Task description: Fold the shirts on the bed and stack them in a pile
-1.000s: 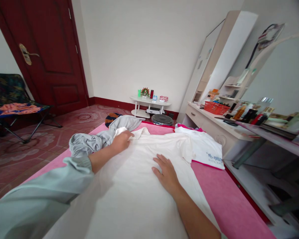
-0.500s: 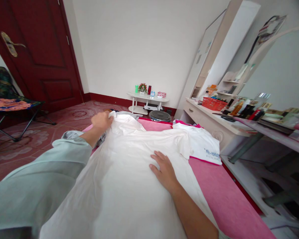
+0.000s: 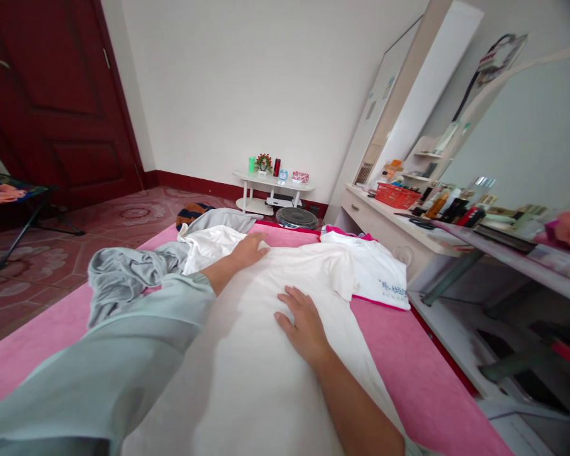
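A white T-shirt lies spread over the pink bed cover, its body stretching toward me. My left hand rests on it near the neck edge, fingers reaching forward and to the right over the cloth. The left sleeve part of the shirt sticks out beyond my forearm. My right hand lies flat on the middle of the shirt, fingers spread. To the right is a folded white shirt with pink trim and blue lettering.
Crumpled grey clothing lies on the bed at left, with more grey cloth at the far edge. A dressing table with a red basket and bottles stands at right. A small white stand is by the wall.
My left hand has let go of the lifted shoulder of the T-shirt and moved right, down onto the cloth. That side now lies lower. My right hand stays on the shirt.
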Demonstrator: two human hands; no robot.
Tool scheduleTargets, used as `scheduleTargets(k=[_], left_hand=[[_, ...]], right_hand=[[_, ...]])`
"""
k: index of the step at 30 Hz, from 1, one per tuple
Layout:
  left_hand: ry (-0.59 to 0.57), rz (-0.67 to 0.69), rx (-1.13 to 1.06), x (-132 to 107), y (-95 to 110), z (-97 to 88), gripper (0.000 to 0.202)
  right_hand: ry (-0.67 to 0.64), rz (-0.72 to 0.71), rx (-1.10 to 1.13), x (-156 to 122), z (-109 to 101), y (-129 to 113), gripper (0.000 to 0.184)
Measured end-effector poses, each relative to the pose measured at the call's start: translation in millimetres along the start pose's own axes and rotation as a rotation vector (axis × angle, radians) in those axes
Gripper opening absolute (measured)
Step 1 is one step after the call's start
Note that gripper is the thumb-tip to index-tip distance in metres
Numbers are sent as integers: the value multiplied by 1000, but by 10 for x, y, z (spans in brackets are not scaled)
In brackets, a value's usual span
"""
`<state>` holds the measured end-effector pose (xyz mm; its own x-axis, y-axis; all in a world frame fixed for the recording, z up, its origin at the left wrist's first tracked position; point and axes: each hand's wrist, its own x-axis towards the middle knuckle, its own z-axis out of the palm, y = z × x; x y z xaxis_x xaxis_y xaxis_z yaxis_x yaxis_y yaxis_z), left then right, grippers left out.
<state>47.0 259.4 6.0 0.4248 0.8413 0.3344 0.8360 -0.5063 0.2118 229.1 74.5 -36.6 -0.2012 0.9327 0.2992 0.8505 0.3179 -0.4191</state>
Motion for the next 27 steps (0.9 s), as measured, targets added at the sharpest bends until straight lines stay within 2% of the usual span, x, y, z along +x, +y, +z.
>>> scheduleTargets(k=[3,6,10,12,15,21,27], left_hand=[[-68,32,-63,83,265,230,69],[-90,22,-87,119,373,323,65],[-78,29,-87,95,391,293,34],[-96,51,-88,59,388,262,26],[-124,41,-91,35,379,241,32],[-159,-143,-75,166,355,278,40],[-253,-267,-75,248,346,303,29]], right_hand=[[0,6,4,2,0,-1,38],[1,16,8,6,4,3,38],[1,18,17,9,9,6,38],[3,19,18,9,11,4,38],[2,22,14,9,14,-1,38],[-4,29,11,11,3,-7,38],[-7,31,13,10,-2,-9,38]])
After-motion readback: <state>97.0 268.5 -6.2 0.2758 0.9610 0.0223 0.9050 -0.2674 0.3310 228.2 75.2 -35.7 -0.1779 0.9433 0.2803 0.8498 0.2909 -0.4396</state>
